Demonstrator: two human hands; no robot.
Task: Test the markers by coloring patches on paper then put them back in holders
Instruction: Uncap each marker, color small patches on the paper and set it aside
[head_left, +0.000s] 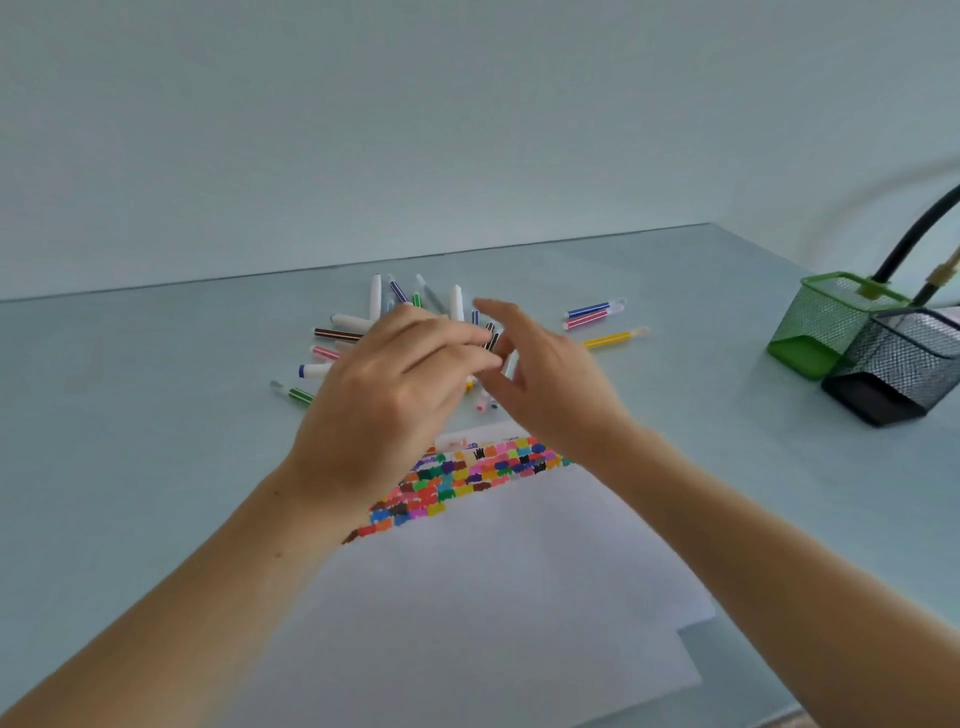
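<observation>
Above the white paper sheet (493, 582) both hands met over the marker pile (395, 332). Left hand (384, 395) hovered with fingers curled toward the right hand (540, 374); between their fingertips sat a small dark-striped marker (492, 340), apparently pinched by the left, though motion blur left the exact contact unclear. Right hand's index finger was extended, its other fingers loosely bent around a pale object; whether it gripped anything could not be told. Coloured test patches (467, 478) ran in rows along the far edge of the paper. Beyond the paper, scattered markers lay on the pale glass table (130, 415). Right of the pile, apart from it, lay a blue marker (592, 309), a pink marker (589, 318) and a yellow marker (613, 339). Far right of the paper stood a green mesh holder (826, 327), touching a black mesh holder (898, 364).
</observation>
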